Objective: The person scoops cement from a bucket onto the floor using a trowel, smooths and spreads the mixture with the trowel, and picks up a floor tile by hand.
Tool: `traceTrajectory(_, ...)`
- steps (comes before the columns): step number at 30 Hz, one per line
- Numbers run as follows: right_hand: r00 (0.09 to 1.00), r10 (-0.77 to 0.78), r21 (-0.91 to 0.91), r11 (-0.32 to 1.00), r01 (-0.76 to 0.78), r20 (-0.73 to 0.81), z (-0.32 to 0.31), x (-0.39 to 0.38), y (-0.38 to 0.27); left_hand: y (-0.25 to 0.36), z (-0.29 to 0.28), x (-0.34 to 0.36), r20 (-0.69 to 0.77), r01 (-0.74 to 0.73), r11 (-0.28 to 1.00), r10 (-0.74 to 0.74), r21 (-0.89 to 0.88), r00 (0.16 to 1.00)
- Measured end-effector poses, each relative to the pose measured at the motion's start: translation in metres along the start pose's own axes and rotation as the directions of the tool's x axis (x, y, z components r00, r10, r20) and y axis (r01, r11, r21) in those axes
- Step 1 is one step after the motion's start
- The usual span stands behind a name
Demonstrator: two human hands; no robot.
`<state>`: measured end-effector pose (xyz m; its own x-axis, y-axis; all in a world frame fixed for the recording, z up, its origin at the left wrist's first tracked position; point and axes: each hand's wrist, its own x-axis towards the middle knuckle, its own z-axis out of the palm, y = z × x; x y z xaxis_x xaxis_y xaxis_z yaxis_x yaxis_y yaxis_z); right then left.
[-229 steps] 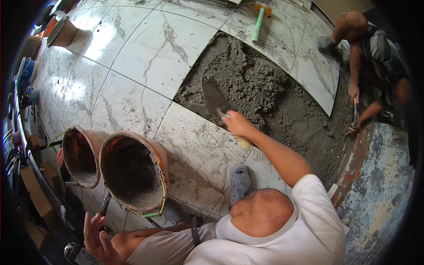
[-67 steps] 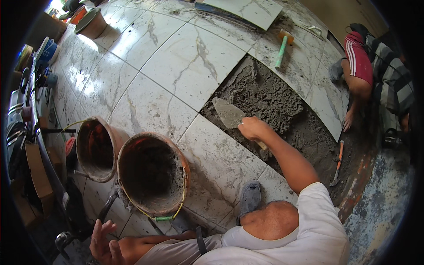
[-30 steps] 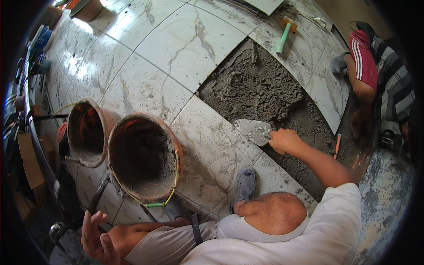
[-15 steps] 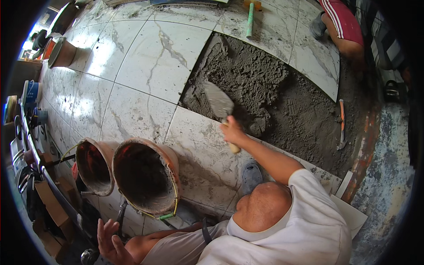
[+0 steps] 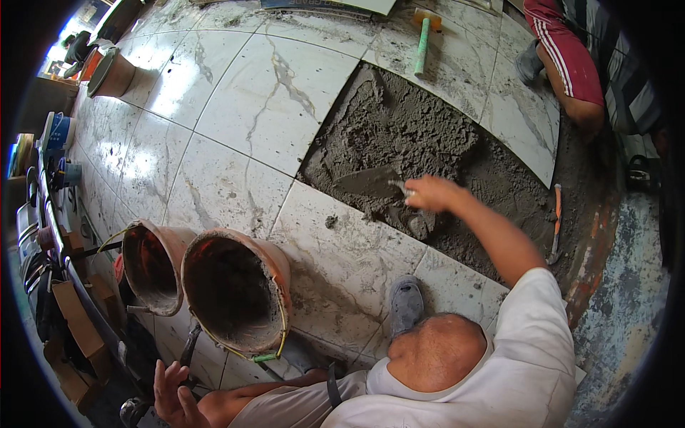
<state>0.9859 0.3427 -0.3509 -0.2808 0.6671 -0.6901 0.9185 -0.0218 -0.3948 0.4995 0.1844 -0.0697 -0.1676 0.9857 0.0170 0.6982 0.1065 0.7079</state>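
Note:
My right hand [image 5: 432, 194] is closed around the handle of a pointed masonry trowel. The trowel's blade [image 5: 367, 181] lies low over the wet grey mortar [image 5: 421, 118], its tip toward the left and its colour close to the mortar's. This bed of mortar fills a gap among white marbled tiles [image 5: 250, 100], rough at the far side and smoother toward the right. At the lower left my left hand [image 5: 173, 396] is held up near my knee with its fingers apart and nothing in it.
Two mortar-stained buckets, a large one [image 5: 282, 267] and a smaller one [image 5: 175, 246], stand left of me. A green-handled mallet [image 5: 422, 46] lies beyond the mortar, and an orange-handled hammer [image 5: 557, 214] at its right. Another person's leg [image 5: 564, 64] is at the far right.
My right hand has moved right and slightly away, and the trowel has turned from pointing away to pointing left over the mortar. A small clump now sits on the near tile. My left hand stays put.

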Motion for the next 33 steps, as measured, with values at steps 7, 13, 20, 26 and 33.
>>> traceTrajectory(7,0.995,-0.094,-0.127,0.988,0.089,-0.037,-0.082,0.071,0.038,0.012,0.002,-0.008,-0.012,0.060,0.997,-0.060,0.041,0.998)
traceTrajectory(13,0.991,-0.048,-0.029,0.999,0.045,-0.128,-0.111,0.103,0.071,0.017,0.007,-0.007,-0.011,0.089,0.996,-0.088,0.018,0.996)
traceTrajectory(20,0.931,0.308,0.501,0.848,-0.175,-0.197,-0.117,0.101,0.053,0.021,0.009,-0.005,-0.036,0.128,0.991,-0.126,0.041,0.991)
traceTrajectory(26,0.931,0.366,0.917,0.376,-0.132,-0.016,-0.098,0.107,0.048,0.018,0.008,-0.001,-0.011,0.125,0.992,-0.125,0.009,0.992)
traceTrajectory(33,0.953,0.276,0.893,0.388,-0.226,0.121,-0.084,0.104,0.022,0.015,0.009,0.004,-0.018,0.103,0.994,-0.103,0.021,0.995)
